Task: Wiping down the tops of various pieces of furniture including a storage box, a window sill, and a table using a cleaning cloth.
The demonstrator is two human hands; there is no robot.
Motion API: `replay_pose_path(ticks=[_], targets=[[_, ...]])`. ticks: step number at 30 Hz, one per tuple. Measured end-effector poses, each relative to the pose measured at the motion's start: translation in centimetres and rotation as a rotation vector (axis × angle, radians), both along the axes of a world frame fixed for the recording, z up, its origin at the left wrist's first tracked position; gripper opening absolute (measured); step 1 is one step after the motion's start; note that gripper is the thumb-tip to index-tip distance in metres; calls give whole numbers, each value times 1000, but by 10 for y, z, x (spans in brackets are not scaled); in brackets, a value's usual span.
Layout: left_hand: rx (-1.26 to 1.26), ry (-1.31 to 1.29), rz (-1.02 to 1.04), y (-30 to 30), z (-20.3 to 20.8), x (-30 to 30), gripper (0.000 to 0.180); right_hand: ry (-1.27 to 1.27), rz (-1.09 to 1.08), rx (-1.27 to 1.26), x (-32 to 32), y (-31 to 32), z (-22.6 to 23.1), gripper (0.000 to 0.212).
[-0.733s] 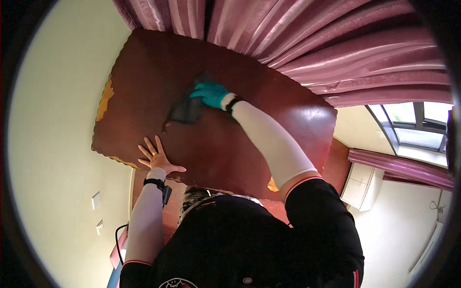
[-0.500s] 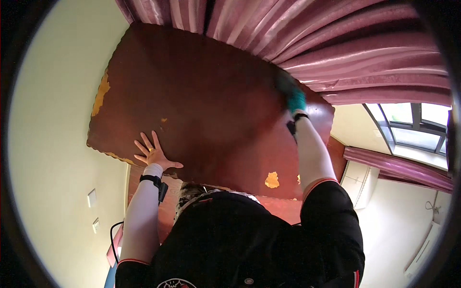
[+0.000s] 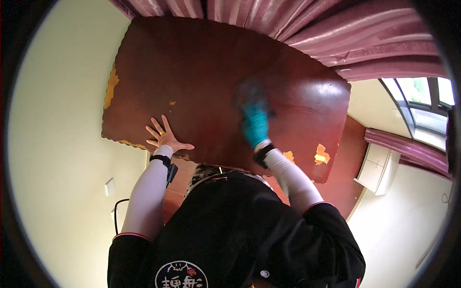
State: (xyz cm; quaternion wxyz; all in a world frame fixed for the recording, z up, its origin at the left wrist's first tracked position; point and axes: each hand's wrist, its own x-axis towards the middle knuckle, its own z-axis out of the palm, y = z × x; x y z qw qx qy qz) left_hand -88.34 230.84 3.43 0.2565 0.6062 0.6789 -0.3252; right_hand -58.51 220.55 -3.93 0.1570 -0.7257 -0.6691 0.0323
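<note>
A dark red-brown table (image 3: 206,67) with a scalloped edge and chipped patches lies before me. My left hand (image 3: 168,138), bare and with a ring, rests flat near the front left edge, fingers spread. A teal glove (image 3: 255,124) covers my right hand (image 3: 255,117), which is over the middle of the table. Under and ahead of its fingers is a dark cloth (image 3: 250,91), smeared by motion and pressed to the tabletop. Those fingertips are hidden in the blur. A faint damp-looking streak shows on the surface to the right of the glove.
Pink curtains (image 3: 355,33) hang along the table's far edge. A pale wall (image 3: 62,105) stands close on the left. To the right are a window (image 3: 422,101), a white cabinet (image 3: 378,165) and reddish floor (image 3: 353,153).
My right hand has swept the cloth from the far right edge leftward and nearer, to the table's middle. The left hand keeps its place on the table; the whole view has shifted slightly.
</note>
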Motion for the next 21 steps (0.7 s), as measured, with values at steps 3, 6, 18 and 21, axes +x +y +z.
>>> replay_pose_path(ticks=[3, 6, 18, 21], targets=[[5, -17, -21, 0, -12, 7, 166, 341, 331, -282, -86, -13, 33, 44], [52, 16, -39, -2, -24, 2, 166, 351, 524, -228, -86, -32, 35, 45], [-13, -60, -14, 0, -3, -2, 164, 119, 680, -317, 62, -146, 49, 34], [2, -73, -3, -2, -4, -7, 165, 165, 967, -241, 3, -89, 36, 29]])
